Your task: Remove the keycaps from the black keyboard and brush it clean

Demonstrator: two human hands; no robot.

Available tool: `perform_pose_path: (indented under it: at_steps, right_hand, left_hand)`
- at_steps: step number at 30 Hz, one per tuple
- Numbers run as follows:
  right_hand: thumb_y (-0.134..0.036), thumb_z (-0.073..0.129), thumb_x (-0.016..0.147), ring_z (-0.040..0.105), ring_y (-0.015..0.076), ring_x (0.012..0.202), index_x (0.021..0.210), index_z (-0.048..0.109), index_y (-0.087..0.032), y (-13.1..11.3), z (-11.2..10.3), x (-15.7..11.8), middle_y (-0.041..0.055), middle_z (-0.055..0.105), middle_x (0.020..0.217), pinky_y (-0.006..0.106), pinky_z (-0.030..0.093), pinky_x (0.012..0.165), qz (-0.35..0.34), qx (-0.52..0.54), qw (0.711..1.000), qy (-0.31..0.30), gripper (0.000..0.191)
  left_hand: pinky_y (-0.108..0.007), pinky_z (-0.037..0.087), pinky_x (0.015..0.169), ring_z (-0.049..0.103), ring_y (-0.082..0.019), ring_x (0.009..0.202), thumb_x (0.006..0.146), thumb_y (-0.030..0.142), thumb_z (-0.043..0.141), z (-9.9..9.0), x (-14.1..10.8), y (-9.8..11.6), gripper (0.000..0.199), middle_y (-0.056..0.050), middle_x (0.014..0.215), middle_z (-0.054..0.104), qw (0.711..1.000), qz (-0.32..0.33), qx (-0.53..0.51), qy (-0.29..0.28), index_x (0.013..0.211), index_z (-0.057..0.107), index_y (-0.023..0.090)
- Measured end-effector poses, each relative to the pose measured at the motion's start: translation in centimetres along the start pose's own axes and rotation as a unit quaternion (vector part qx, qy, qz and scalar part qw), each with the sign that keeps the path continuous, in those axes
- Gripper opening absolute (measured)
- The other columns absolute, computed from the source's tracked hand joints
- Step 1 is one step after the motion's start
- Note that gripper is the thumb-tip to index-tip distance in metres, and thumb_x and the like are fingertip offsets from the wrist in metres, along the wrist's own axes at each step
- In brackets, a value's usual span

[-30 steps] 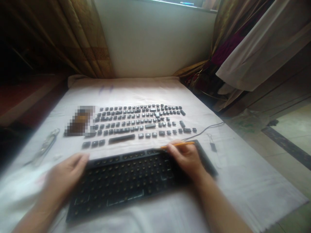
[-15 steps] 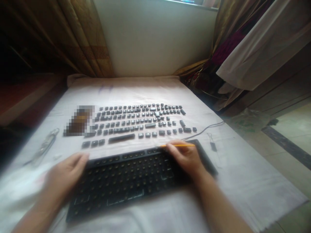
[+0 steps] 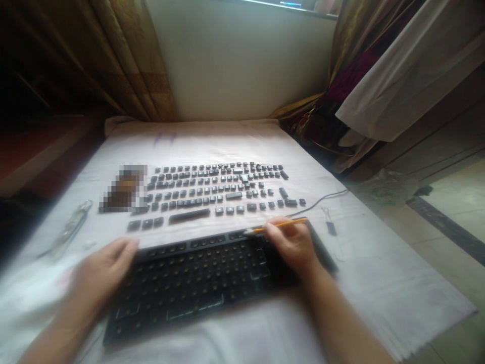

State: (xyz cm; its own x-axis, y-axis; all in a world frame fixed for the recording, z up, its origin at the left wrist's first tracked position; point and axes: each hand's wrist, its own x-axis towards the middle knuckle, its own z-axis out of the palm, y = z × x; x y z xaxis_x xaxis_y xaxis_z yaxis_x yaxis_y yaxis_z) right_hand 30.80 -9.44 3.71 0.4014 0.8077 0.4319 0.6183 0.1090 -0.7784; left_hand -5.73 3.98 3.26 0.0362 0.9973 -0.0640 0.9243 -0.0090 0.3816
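Clock face centred on the keyboard, twelve pointing away from the person. Black rectangular plastic keyboard [image 3: 197,283], caps off, lies slightly aslant on the white cloth-covered table [image 3: 227,141]. Right hand [image 3: 290,242], at two o'clock, pinches a slim orange-handled brush with a pale tip [image 3: 295,221]; tip at the board's far strip, about one o'clock. Contact or slight gap: too blurred to tell. Left hand [image 3: 106,268] at the ten o'clock corner, fingers curled; gripping or only resting, cannot tell.

Method, as judged: short, light strokes along the strip, wrist off the bare key posts, left hand bracing the corner lest the board skid on cloth.

Edges and room: rows of small black plastic keycaps [image 3: 234,196] spread from eleven to one, a long black bar-shaped keycap [image 3: 189,215] among the nearest. Only a narrow band of cloth between, so strokes that way should stay short. Thin dark cable [image 3: 318,199] toward half past one; black clip with wire handles [image 3: 331,228] between two and three. Bare cloth past the right forearm, toward four, looks roomiest.
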Motion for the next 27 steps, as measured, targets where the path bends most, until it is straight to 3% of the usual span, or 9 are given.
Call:
perform_pose_path:
  at_steps: [6,10,15,23,27]
  right_hand:
    - [-0.033,0.065,0.09,0.071,0.0187,0.053,0.071,0.071,-0.022,-0.44,0.33,0.01,0.001,0.074,0.061,0.028,0.057,0.056,0.011,0.029,0.999,-0.021,0.023]
    - [-0.041,0.064,0.091,0.068,0.0177,0.052,0.072,0.071,-0.022,-0.84,-0.21,0.08,0.0008,0.073,0.059,0.029,0.058,0.056,0.055,0.055,0.997,0.017,0.028]
    - [-0.037,0.064,0.087,0.067,0.0183,0.05,0.065,0.067,-0.024,-0.43,-0.23,0.24,0.0001,0.071,0.055,0.029,0.057,0.056,0.029,0.015,0.999,0.015,0.026]
    - [-0.04,0.065,0.089,0.072,0.0193,0.056,0.071,0.072,-0.024,-0.53,0.39,0.01,0.0021,0.076,0.063,0.029,0.059,0.059,0.021,0.024,0.999,-0.033,0.026]
    - [-0.038,0.063,0.09,0.071,0.0186,0.055,0.071,0.071,-0.024,-0.84,-0.09,0.03,0.0012,0.075,0.063,0.029,0.059,0.058,0.034,0.043,0.998,-0.004,0.025]
  left_hand:
    - [-0.024,0.049,0.07,0.071,-0.021,0.083,0.09,0.046,0.05,-0.03,-0.12,-0.02,0.035,-0.001,0.092,0.081,1.0,-0.004,0.005,-0.009,0.092,0.079,0.027]
    - [-0.024,0.049,0.07,0.072,-0.022,0.084,0.09,0.047,0.05,0.23,0.08,-0.3,0.036,-0.001,0.092,0.081,1.0,-0.008,0.008,-0.006,0.093,0.079,0.028]
    - [-0.024,0.049,0.069,0.072,-0.021,0.083,0.09,0.047,0.05,0.22,0.02,-0.37,0.035,-0.001,0.092,0.081,1.0,0.008,0.004,-0.001,0.092,0.079,0.028]
    - [-0.025,0.05,0.069,0.072,-0.022,0.082,0.09,0.047,0.051,0.23,-0.02,-0.17,0.035,-0.001,0.09,0.081,1.0,0.004,0.004,0.004,0.091,0.08,0.027]
    - [-0.025,0.05,0.07,0.072,-0.022,0.082,0.089,0.046,0.051,0.25,0.03,-0.2,0.034,-0.001,0.091,0.081,1.0,-0.001,0.003,0.003,0.091,0.08,0.028]
